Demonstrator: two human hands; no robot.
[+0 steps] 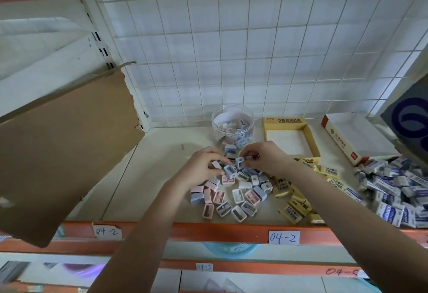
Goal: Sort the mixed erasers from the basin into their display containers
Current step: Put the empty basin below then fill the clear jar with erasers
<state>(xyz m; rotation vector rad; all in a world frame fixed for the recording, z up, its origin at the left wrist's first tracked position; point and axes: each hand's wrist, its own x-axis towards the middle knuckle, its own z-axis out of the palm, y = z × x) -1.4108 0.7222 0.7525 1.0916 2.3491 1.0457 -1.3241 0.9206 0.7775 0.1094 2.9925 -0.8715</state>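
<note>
In front of the clear round jar (232,123), closest to the viewer, a pale blue basin (231,250) shows beneath an orange shelf edge (208,230), which carries a handwritten label (283,237) reading 04-2. Two bare forearms reach over that edge towards the jar.

Between the edge and the jar lies a loose heap of pastel blocks (231,197) in pink, blue and white, each with a recessed window. They look like small pencil sharpeners, though the task calls them erasers.

Just short of the jar, above the heap, both hands work close together. The left hand (201,168) has its fingers curled around a few pastel blocks, with a white one and a blue one showing at its fingertips. The right hand (266,157) pinches one blue block (240,162) between thumb and fingertips. More of the same blocks sit inside the jar and against its near side.

Right of the jar, yellow 2B erasers (294,202) lie scattered in front of an empty yellow display box (311,139). Further right, blue-and-white erasers (393,190) pile up before a white box (361,135). Left of the jar hangs a cardboard flap (64,149). Behind it stands a white wire grid panel (231,49).

The step in hand seems to be gathering pastel blocks for the jar. The next move likely calls for carrying both handfuls back over the jar's open mouth and releasing them, without knocking blocks into the yellow pile.
</note>
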